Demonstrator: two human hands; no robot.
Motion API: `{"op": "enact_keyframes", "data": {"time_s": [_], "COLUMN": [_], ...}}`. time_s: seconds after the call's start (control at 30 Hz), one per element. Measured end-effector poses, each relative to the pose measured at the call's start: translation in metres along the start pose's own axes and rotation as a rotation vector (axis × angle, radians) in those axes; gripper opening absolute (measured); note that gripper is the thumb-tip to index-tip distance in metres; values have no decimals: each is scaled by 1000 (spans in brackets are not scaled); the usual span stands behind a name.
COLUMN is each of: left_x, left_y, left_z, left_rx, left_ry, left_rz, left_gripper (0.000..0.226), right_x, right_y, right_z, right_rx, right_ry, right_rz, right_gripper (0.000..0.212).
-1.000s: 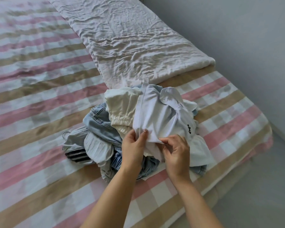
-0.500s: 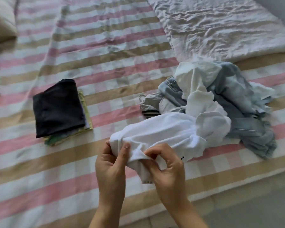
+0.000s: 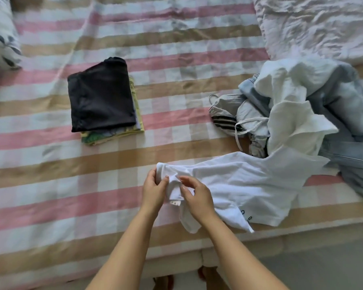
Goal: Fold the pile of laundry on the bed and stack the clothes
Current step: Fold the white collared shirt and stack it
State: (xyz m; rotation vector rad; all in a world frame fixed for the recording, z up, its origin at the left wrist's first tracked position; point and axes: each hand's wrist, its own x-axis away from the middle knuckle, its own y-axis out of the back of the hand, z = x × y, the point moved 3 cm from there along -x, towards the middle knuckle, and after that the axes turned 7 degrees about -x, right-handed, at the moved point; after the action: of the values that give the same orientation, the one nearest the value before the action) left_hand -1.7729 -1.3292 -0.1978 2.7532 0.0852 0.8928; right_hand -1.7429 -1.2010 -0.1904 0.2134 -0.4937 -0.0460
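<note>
A white T-shirt (image 3: 243,185) lies stretched across the striped bed near its front edge. My left hand (image 3: 154,190) pinches its bunched left end, and my right hand (image 3: 197,197) grips the same end just beside it, near a small label. The unfolded laundry pile (image 3: 298,107) sits at the right, with white, pale blue denim and a grey striped piece. A folded stack (image 3: 102,95), black on top with yellow-green pieces under it, rests at the left.
The bed (image 3: 50,164) has a pink, tan and white striped cover. A crumpled white quilt (image 3: 319,26) lies at the back right. A leaf-patterned pillow (image 3: 0,32) is at the far left. The floor (image 3: 323,268) runs along the front.
The white T-shirt has come off the pile and been drawn to the left onto the open cover. Both hands kept hold of it, and the view swung left to show the folded stack.
</note>
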Motion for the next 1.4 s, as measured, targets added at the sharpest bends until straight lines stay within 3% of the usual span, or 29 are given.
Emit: {"op": "enact_keyframes", "data": {"time_s": [0.07, 0.13, 0.23, 0.33, 0.43, 0.53, 0.6, 0.7, 0.8, 0.87, 0.93, 1.07, 1.13, 1.17, 1.27, 1.4], "left_x": [-2, 6, 37, 65, 79, 81, 81, 83, 74, 63, 49, 21, 12, 10, 16, 36], "left_y": [-4, -5, -19, -48, -79, -100, -107, -111, -113, -117, -122, -125, -125, -125, -129, -145], "left_z": [1, -3, -15, -5, 16, 33, 40, 39, 21, 7, -4, -15, -14, -14, -20, -44], "left_rx": [-147, -399, -557, -529, -478, -530, -614, -698, -683, -630, -528, -342, -324, -351, -461, -598], "left_ry": [-46, -131, -381, -509, -422, -361, -365, -410, -499, -505, -425, -196, -107, -89, -239, -638], "left_rz": [-26, -172, -320, -129, 169, 298, 333, 305, 174, 144, 148, 53, 65, 90, 168, 244], "left_gripper": [33, 50, 44, 28, 24, 25, 32, 46, 27, 7, 6, 11, 4, 12, 28, 19], "right_x": [1, 12, 42, 67, 74, 71, 67, 61, 52, 45, 41, 52, 62, 67, 78, 85], "right_y": [13, 34, 69, 93, 100, 101, 104, 108, 111, 115, 120, 124, 117, 113, 101, 95], "right_z": [-6, -11, -29, -59, -87, -98, -93, -76, -56, -48, -48, -67, -79, -86, -98, -100], "right_rx": [4, -34, -47, 155, 344, 450, 299, 29, -49, -122, -234, -443, -536, -569, -654, -759], "right_ry": [-25, -14, -20, -145, -365, -413, -322, -181, -67, -35, -56, -173, -251, -293, -377, -412], "right_rz": [5, -108, -357, -532, -425, -276, -271, -265, -275, -313, -392, -662, -736, -753, -783, -822], "right_gripper": [29, 28, 29, 39, 58, 24, 5, 17, 30, 24, 16, 17, 18, 18, 20, 20]}}
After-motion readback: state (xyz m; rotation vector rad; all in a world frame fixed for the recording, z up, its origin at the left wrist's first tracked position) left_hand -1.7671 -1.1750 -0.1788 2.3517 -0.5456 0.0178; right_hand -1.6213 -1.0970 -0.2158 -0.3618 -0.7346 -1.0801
